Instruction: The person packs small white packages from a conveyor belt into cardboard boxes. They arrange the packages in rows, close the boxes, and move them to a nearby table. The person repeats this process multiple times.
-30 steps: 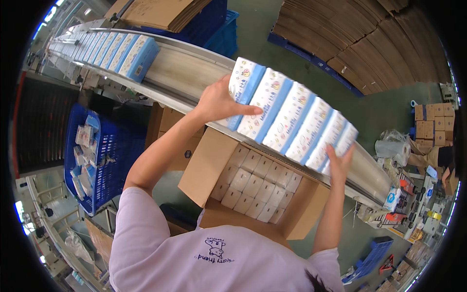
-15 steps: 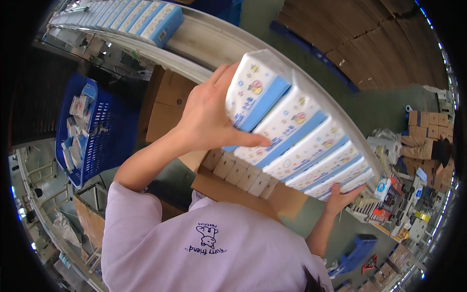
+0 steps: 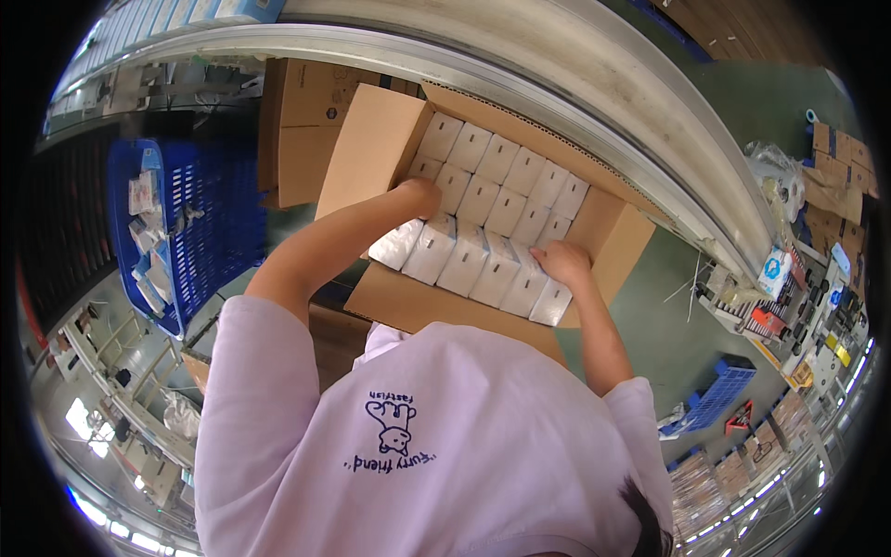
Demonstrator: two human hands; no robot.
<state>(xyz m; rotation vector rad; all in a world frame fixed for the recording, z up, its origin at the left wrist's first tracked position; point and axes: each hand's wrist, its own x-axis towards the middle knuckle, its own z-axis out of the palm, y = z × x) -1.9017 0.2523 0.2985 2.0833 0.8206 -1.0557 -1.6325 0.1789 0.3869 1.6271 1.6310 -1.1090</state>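
Note:
An open cardboard box (image 3: pixel 613 218) stands in front of me with white tissue packs (image 3: pixel 483 200) stood on end inside it in rows. The nearest row of tissue packs (image 3: pixel 469 265) sits along the box's near side, slightly tilted, its tops higher than the rest. My left hand (image 3: pixel 422 197) is closed at that row's left end, its fingertips hidden down among the packs. At the right end my right hand (image 3: pixel 561 260) curls over the packs, thumb on top and the other fingers partly hidden.
Beyond the box runs a metal-edged conveyor (image 3: pixel 594 65), with blue-and-white packs (image 3: pixel 200 14) lined up at its far left. A blue plastic basket (image 3: pixel 209 232) holding loose packs stands left, beside another cardboard box (image 3: pixel 316 116). A blue crate (image 3: pixel 719 395) lies at the right.
Both hands have brought the row of tissue packs down from beside the conveyor into the cardboard box. The view has shifted, and the box now shows fully.

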